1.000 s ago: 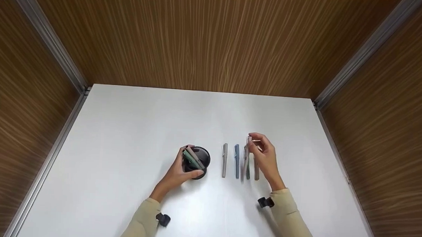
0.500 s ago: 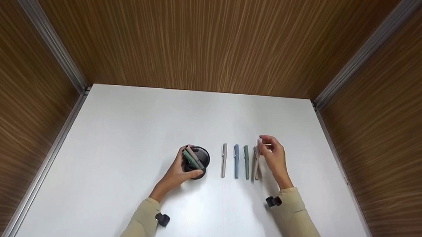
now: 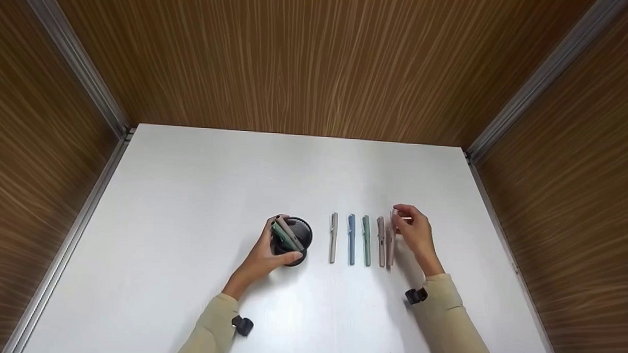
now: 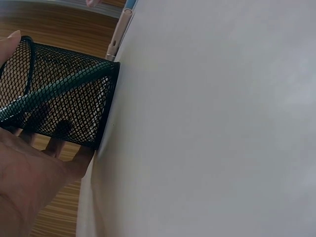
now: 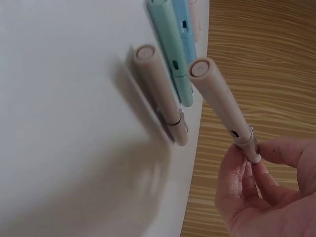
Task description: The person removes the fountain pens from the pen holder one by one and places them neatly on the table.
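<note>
My left hand (image 3: 261,258) grasps the round black wire-mesh cup (image 3: 292,240) standing on the smooth white table (image 3: 188,193); 2 matte pens, green and taupe, lean inside it. Right of it lie 4 capped pens (image 3: 357,239), parallel: beige, blue, green, taupe. My right hand (image 3: 417,233) pinches a pinkish-beige pen (image 3: 391,244) by its cap end, just beside the taupe one. I see no readable writing.
</note>
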Tool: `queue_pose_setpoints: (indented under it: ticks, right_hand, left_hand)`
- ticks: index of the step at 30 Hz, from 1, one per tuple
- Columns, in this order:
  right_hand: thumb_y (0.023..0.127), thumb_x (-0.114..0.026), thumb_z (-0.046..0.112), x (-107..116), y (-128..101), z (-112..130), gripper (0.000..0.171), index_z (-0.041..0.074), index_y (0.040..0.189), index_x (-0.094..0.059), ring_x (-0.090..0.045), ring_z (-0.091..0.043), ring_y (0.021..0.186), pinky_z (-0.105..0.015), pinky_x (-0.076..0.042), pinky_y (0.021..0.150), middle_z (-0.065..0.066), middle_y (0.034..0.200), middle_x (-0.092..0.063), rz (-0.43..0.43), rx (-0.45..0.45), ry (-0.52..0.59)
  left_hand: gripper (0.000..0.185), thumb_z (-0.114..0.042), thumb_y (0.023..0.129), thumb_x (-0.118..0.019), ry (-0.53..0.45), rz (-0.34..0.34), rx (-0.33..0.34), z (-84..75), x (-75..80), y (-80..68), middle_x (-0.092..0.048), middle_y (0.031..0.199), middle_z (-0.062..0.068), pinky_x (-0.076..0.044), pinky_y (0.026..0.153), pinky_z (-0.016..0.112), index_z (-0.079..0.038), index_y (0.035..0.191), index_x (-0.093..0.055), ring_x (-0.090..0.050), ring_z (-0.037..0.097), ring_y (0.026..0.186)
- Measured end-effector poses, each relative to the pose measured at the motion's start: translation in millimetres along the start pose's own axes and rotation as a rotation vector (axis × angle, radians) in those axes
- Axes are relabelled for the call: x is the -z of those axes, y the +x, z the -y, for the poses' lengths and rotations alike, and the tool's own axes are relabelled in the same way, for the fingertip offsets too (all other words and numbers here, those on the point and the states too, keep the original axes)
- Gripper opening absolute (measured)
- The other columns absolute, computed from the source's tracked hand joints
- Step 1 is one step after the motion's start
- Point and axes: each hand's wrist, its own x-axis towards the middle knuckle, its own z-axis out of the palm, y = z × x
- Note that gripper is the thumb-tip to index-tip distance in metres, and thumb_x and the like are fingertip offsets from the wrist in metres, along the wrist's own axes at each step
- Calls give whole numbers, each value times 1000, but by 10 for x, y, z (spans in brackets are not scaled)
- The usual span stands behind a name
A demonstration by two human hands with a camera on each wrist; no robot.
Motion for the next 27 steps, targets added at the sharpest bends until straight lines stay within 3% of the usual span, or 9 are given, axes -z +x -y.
queue_pose_setpoints:
  ticks: [16, 21, 27]
  right_hand:
    - [111, -63, 10, 66, 130, -180, 34, -10, 139, -65, -68, -18, 91, -24, -58, 76, -22, 123, -65, 70, -74, -98]
    - [111, -62, 13, 34, 174, -209, 35, -7, 139, -66, -68, -24, 96, -27, -58, 75, -21, 121, -65, 89, -74, -186]
    - [112, -61, 12, 20, 219, -236, 36, -8, 142, -63, -66, -28, 102, -31, -58, 80, -21, 121, -65, 102, -109, -226]
  left_hand:
    - [95, -22, 92, -90, -3, -7, 15, 11, 12, 10, -45, 160, 11, -34, 120, 51, -20, 168, -33, -47, 29, 142]
    - [95, -23, 91, -90, 32, -15, 30, 7, 22, -3, -46, 159, 11, -33, 119, 56, -19, 168, -34, -47, 31, 142]
    - [94, -21, 91, -91, 4, -8, 32, -4, 15, -8, -46, 159, 13, -36, 118, 54, -23, 167, -36, -49, 32, 140]
